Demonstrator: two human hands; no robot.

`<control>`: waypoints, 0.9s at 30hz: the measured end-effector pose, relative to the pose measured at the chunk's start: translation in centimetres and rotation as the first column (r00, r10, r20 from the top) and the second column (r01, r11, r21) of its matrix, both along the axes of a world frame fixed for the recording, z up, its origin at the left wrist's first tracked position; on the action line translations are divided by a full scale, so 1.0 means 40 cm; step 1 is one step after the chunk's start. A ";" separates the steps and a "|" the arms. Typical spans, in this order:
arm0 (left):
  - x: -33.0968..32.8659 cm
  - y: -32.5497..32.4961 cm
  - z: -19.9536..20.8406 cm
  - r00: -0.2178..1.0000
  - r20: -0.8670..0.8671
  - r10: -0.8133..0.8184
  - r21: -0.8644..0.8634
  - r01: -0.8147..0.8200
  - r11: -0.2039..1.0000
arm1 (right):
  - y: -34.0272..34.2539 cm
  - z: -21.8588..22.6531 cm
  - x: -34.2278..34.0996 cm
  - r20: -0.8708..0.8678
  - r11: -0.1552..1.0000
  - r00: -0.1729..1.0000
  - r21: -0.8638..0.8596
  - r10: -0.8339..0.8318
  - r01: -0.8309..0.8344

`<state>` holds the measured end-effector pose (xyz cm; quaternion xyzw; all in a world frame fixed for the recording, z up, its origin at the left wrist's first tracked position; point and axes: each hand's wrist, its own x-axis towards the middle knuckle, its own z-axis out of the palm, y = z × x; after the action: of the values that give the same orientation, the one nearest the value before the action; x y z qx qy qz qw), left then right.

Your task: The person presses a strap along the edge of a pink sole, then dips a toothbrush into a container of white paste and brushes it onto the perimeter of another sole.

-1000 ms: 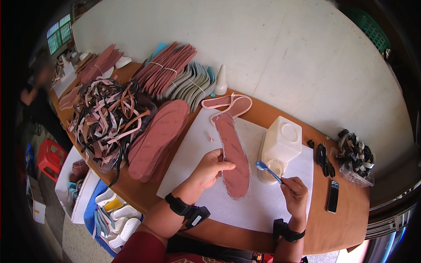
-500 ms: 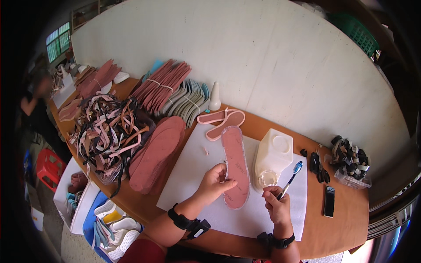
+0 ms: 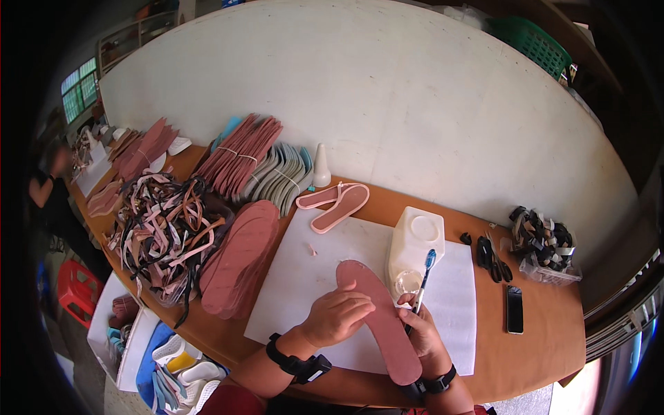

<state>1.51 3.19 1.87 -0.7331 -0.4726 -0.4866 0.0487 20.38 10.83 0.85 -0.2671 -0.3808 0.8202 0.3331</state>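
A pink shoe insole [image 3: 382,324], its plain side up, slants over the white sheet and past its front edge. My left hand [image 3: 337,315] is open, fingers stretched flat at the insole's left edge; whether they touch it I cannot tell. My right hand [image 3: 426,335] is closed round a toothbrush [image 3: 423,277], bristles up, and its thumb is at the insole's right edge. Some of its fingers are hidden behind the insole. Just beyond, a white plastic bottle [image 3: 415,238] lies on its side with its wide mouth toward me.
A finished-looking pair of pink-edged soles [image 3: 340,217] lies behind the white sheet [image 3: 304,263]. Leftward are stacked pink insoles [image 3: 238,266], a heap of straps [image 3: 169,232] and tied bundles [image 3: 238,155]. Scissors [image 3: 499,259], a phone [image 3: 514,309] and a strap-filled tray [image 3: 546,270] are at right.
The insole has been turned over, its marked face no longer showing, and brought nearer and to the right. My left hand has let its pinch go; the toothbrush is now more upright.
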 end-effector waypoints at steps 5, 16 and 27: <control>0.007 0.008 -0.046 0.981 -0.193 0.016 0.152 0.014 0.988 | -0.018 0.027 -0.019 0.005 0.997 0.999 -0.063 0.032 -0.032; 0.008 0.030 -0.050 0.268 0.955 0.127 -0.239 0.438 0.867 | -0.028 0.007 -0.034 0.066 0.957 0.975 0.217 -0.212 0.193; 0.012 0.042 -0.046 0.133 0.973 0.191 -0.233 0.579 0.781 | 0.054 0.033 0.075 0.221 0.692 0.898 0.712 -0.380 0.117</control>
<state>2.00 4.87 0.01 -0.2739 -0.4004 -0.6730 -0.5583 23.38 13.00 2.19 -0.3178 -0.6675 0.5066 0.4436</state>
